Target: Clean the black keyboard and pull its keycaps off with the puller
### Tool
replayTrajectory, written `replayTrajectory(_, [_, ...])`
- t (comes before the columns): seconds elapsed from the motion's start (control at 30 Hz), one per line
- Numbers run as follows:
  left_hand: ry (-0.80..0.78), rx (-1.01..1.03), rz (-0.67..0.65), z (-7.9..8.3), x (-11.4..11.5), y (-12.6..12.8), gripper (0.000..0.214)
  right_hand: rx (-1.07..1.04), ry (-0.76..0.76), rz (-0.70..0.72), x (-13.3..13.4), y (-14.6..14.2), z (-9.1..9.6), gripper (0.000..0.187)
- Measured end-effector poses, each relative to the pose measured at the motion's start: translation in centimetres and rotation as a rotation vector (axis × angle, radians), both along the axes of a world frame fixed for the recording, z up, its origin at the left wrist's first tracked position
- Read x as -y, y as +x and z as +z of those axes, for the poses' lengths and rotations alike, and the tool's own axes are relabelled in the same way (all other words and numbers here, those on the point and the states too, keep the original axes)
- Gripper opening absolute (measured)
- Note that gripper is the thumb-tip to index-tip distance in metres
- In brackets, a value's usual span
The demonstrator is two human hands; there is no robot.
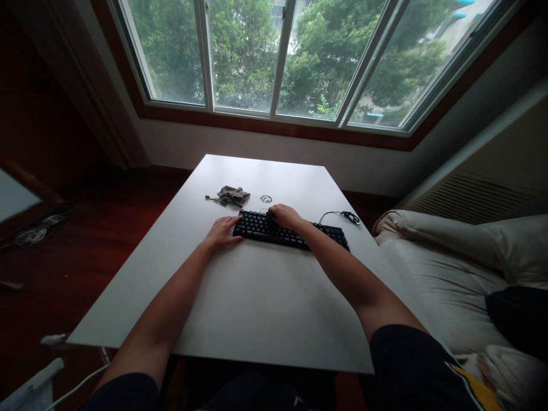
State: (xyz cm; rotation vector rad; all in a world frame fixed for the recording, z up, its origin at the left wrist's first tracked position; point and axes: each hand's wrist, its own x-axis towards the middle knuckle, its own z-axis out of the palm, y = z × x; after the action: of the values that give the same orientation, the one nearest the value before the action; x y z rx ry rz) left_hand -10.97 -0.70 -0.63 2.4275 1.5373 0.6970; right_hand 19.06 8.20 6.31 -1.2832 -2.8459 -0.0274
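A black keyboard (295,234) lies across the white table in front of me. My left hand (223,231) grips its left end, with the fingers at the far corner and the thumb along the near edge. Over the left-middle keys, my right hand (285,216) is closed, fingertips pressed together and pointing down. Something small and dark shows under those fingers; I cannot make out what it is. The keyboard's right part is partly covered by my right forearm. A coiled black cable (351,217) rests behind the right end.
A crumpled grey cloth (233,196) lies behind the keyboard on the left, beside a small slim brush-like tool (215,200). A round dark-patterned piece (266,198) is near it. The white table (274,302) adjoins a pale sofa (445,268) at right. Windows stand beyond.
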Motion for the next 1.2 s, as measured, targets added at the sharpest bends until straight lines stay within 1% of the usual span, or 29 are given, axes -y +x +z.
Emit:
replayTrajectory(0.1, [-0.005, -0.002, -0.002, -0.1, -0.1, -0.1, 0.086, -0.077, 0.015, -0.033, 1.3, 1.6, -0.2, 0.026])
replayTrajectory(0.17, [-0.005, 0.003, 0.002, -0.2, -0.2, -0.1, 0.086, -0.188, 0.030, -0.022, 2.9, 1.5, -0.5, 0.033])
replayTrajectory(0.23, [-0.002, 0.010, 0.000, -0.3, -0.3, -0.1, 0.085, -0.306, 0.036, 0.038, 4.8, 0.3, -0.9, 0.037])
replayTrajectory(0.27, [-0.001, 0.014, -0.005, -0.4, -0.3, -0.1, 0.085, -0.347, 0.034, 0.085, 5.8, -0.6, -1.2, 0.036])
replayTrajectory(0.33, [-0.002, 0.024, -0.018, -0.5, -0.4, -0.2, 0.084, -0.374, 0.036, 0.178, 7.6, -2.7, -1.7, 0.030])
replayTrajectory(0.4, [-0.009, 0.036, -0.045, -0.5, -0.5, -0.4, 0.079, -0.357, 0.058, 0.246, 9.0, -4.9, -2.3, 0.025])
replayTrajectory(0.47, [-0.016, 0.057, -0.086, -0.6, -0.7, -0.8, 0.073, -0.337, 0.114, 0.280, 9.7, -6.9, -2.7, 0.020])
replayTrajectory(0.57, [-0.030, 0.086, -0.145, -0.6, -1.1, -1.3, 0.064, -0.295, 0.199, 0.287, 9.8, -9.1, -3.3, 0.018])
replayTrajectory(0.63, [-0.045, 0.088, -0.167, -0.5, -1.3, -1.6, 0.061, -0.255, 0.224, 0.284, 9.6, -9.8, -3.7, 0.018])
replayTrajectory(0.7, [-0.058, 0.089, -0.182, -0.4, -1.4, -1.8, 0.058, -0.226, 0.227, 0.283, 9.4, -9.8, -4.0, 0.017])
replayTrajectory(0.8, [-0.063, 0.106, -0.211, -0.3, -1.6, -1.9, 0.057, -0.206, 0.216, 0.260, 9.6, -8.7, -4.2, 0.017])
replayTrajectory(0.93, [-0.044, 0.132, -0.262, -0.4, -1.8, -2.0, 0.060, -0.170, 0.196, 0.212, 10.2, -5.9, -4.1, 0.017])
replayTrajectory(1.07, [-0.048, 0.142, -0.261, -0.7, -1.9, -2.0, 0.061, -0.158, 0.191, 0.160, 10.9, -2.1, -4.1, 0.018])
replayTrajectory(1.2, [-0.092, 0.147, -0.236, -0.7, -1.9, -2.0, 0.062, -0.216, 0.168, 0.068, 11.3, 3.0, -4.6, 0.015])
